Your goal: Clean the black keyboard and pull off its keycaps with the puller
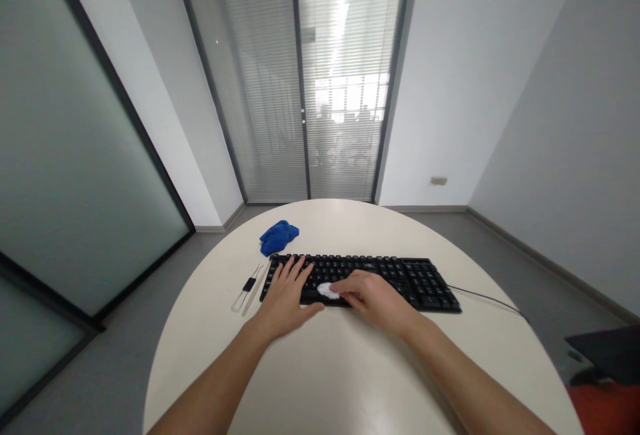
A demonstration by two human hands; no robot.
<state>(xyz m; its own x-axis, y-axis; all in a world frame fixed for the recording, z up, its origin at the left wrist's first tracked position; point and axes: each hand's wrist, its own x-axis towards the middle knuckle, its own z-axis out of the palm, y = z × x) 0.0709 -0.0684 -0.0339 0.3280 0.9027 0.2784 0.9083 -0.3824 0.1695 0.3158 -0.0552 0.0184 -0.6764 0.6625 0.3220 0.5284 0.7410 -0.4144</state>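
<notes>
A black keyboard (390, 275) lies across the round cream table (320, 368). My left hand (287, 298) rests on the keyboard's left part with its fingers spread and its thumb near the front edge. Holding a white pad (327, 290) against the lower middle keys, my right hand (367, 293) has its fingers closed on the pad's right side. The pad's exact material is too small to tell. The keys under both hands are hidden.
A crumpled blue cloth (278, 237) lies behind the keyboard's left end. Left of the keyboard are a thin wire tool with a black middle (249, 284) and a slim light stick (255, 290). A cable (487, 297) runs off the table's right edge.
</notes>
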